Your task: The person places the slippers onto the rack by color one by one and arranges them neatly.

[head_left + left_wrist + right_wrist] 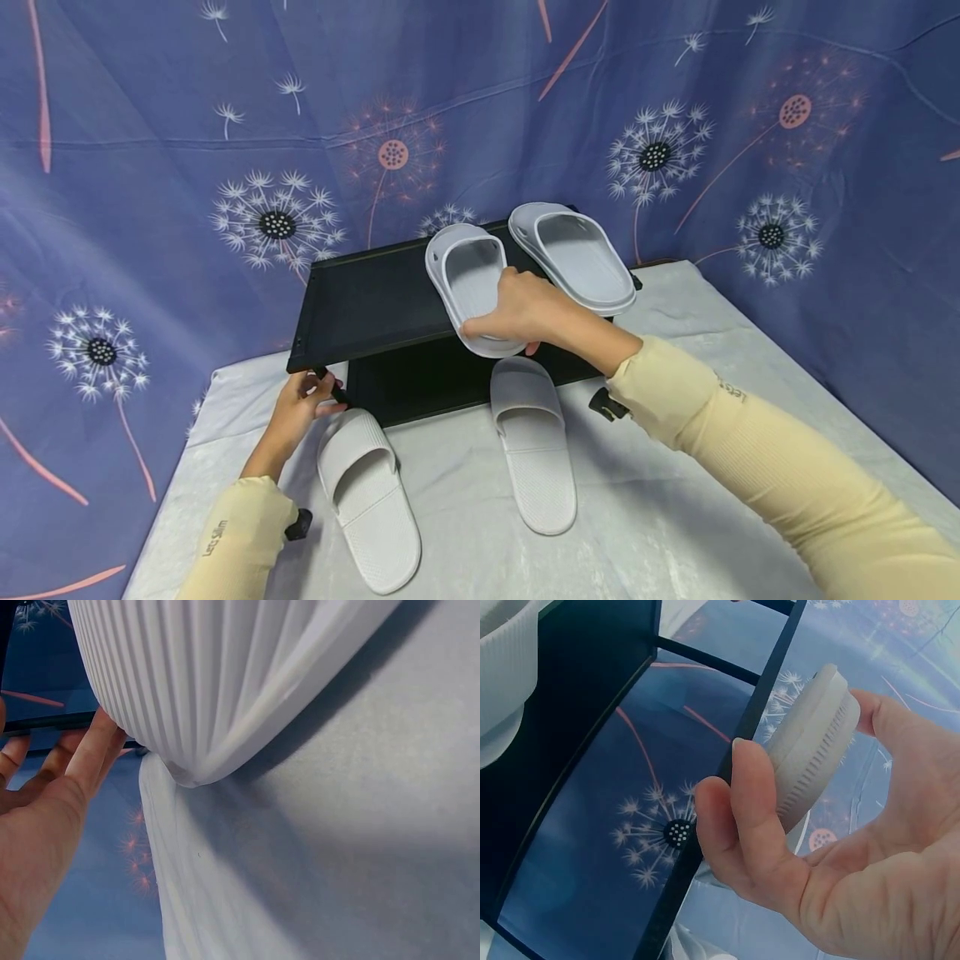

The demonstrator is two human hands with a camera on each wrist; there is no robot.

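In the head view, my right hand (521, 312) grips the heel of a pale grey clog (474, 271) on the top shelf of a black shoe rack (375, 304). The thumb lies on the heel's inner side, with fingers beneath the sole. Its matching clog (588, 258) rests to the right on that shelf. My left hand (292, 417) holds the rack's dark bar at the left end, fingers curled around it. Below, a left slide slipper (375, 508) and a right slide slipper (536, 458) point toes toward the lower shelf, heels projecting out over the table.
A white cloth (637, 517) covers the table under the rack. Close behind hangs a blue dandelion-print curtain (487, 100). Black straps (607, 404) sit at both wrists, by the cream sleeves (720, 433).
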